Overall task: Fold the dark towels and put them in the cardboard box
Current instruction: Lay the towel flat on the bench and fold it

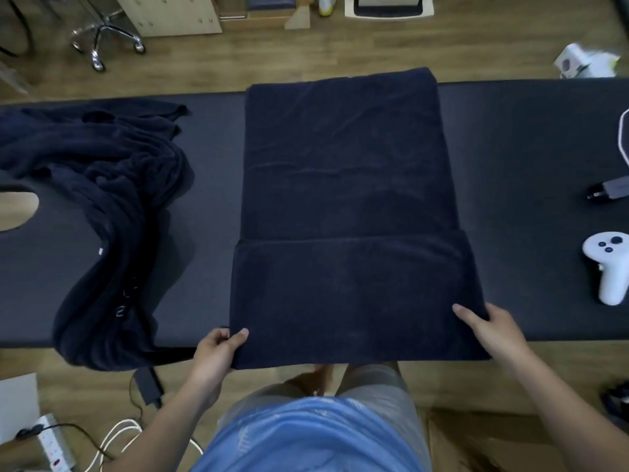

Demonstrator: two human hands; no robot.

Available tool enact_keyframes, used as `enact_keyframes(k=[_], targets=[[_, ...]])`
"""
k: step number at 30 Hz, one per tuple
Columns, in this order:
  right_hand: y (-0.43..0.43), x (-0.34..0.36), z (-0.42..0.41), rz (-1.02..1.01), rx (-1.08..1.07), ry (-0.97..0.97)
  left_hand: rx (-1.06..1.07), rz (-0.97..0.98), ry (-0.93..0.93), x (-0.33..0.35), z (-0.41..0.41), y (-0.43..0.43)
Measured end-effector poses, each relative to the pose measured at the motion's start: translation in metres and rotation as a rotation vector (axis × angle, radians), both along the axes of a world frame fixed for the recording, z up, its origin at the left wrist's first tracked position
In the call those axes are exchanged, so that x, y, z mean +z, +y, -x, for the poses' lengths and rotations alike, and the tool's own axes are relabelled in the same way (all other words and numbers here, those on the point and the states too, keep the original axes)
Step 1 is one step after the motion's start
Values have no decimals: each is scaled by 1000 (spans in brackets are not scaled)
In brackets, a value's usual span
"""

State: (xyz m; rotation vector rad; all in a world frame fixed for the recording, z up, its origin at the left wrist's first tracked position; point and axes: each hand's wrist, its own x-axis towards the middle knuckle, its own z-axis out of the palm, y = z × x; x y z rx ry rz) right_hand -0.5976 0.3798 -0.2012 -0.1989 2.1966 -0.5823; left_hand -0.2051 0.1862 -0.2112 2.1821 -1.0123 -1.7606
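Your left hand point(219, 349) and right hand point(490, 330) pinch near corners of the towel point(347, 199); likely limp, so grip corners.

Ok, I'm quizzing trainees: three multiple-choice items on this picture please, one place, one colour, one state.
1. The crumpled towel heap lies: A left of the flat towel; B right of it; C on it.
2. The controller is: A black; B white; C red.
3. The left hand and right hand: A each grip a near corner of the flat towel; B hang idle; C hold the controller.
Answers: A, the heap lies to its left; B, its shell is white; A, a thumb lies over each corner.
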Motion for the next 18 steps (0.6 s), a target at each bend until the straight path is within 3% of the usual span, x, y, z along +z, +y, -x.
enact_keyframes(k=[6,10,14,18], targets=[[7,25,2,8,-33,-209,15,-220,238,28,-9,-15],[23,44,6,-12,82,-343,-78,-342,250,58,-28,-24],[20,74,18,236,-19,-533,9,-296,418,95,-28,-41],[-26,105,34,400,-103,-533,121,-246,603,120,-2,-93]])
